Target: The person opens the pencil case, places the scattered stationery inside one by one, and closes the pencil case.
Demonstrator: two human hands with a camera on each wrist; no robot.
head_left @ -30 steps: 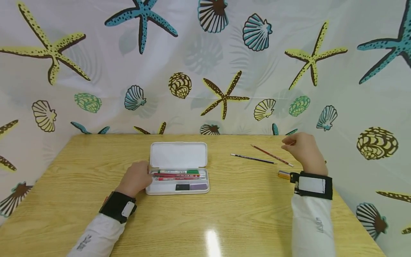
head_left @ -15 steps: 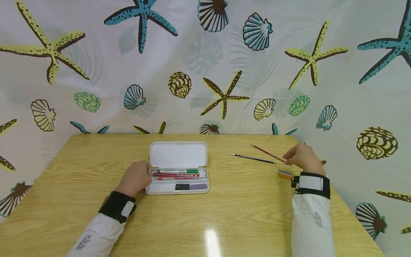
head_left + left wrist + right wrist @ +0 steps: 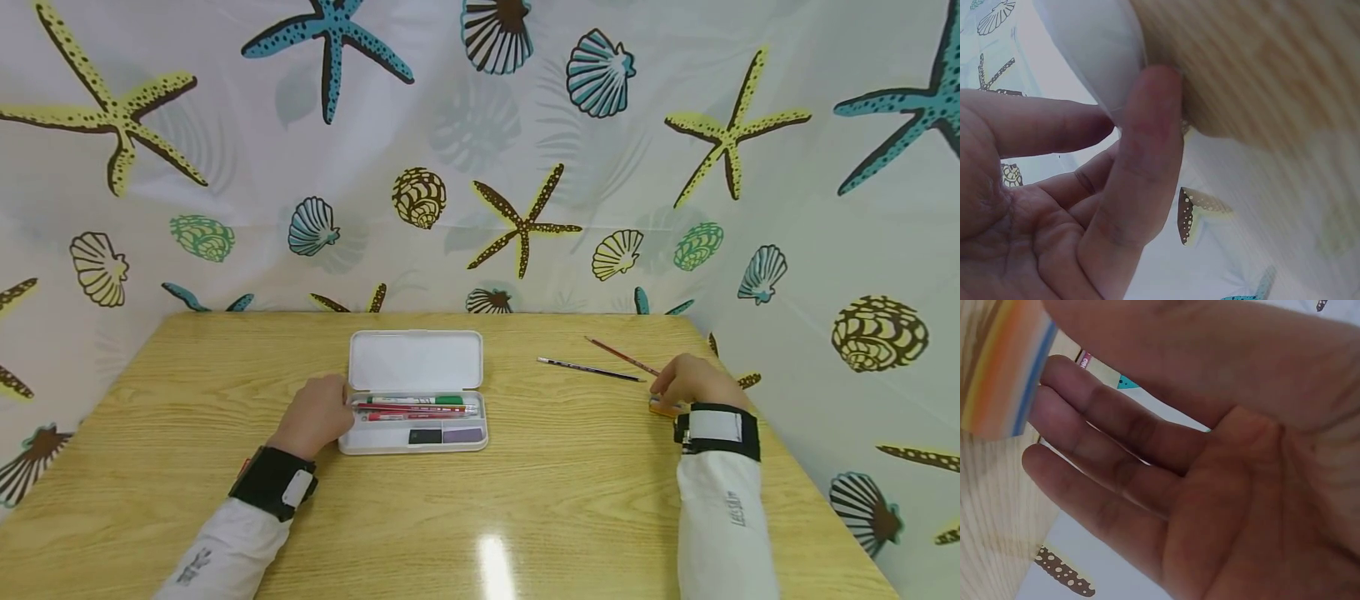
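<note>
My left hand point(image 3: 313, 417) pinches the left edge of an open white pencil case point(image 3: 367, 444) between thumb and bent index finger, as the left wrist view shows close up. Inside the case lie a green-capped marker point(image 3: 452, 401), several red pencils point(image 3: 408, 409), a black block point(image 3: 426, 437) and a purple block point(image 3: 463, 436). At the right, my right hand point(image 3: 699, 382) reaches down over a striped orange, yellow and blue eraser point(image 3: 1007, 369). The thumb tip overlaps its end and the index finger is hidden behind; the other fingers extend loosely beside it.
Beyond the right hand, a red pencil point(image 3: 621, 354) and a black pencil point(image 3: 588, 369) lie on the wooden table point(image 3: 525, 492), the red one's near end hidden by the hand. A shell-patterned cloth point(image 3: 480, 167) hangs along the table's back and right side.
My right hand has come down and toward me, from above the far right, past the red pencil's end to the eraser. My left hand stays at the case.
</note>
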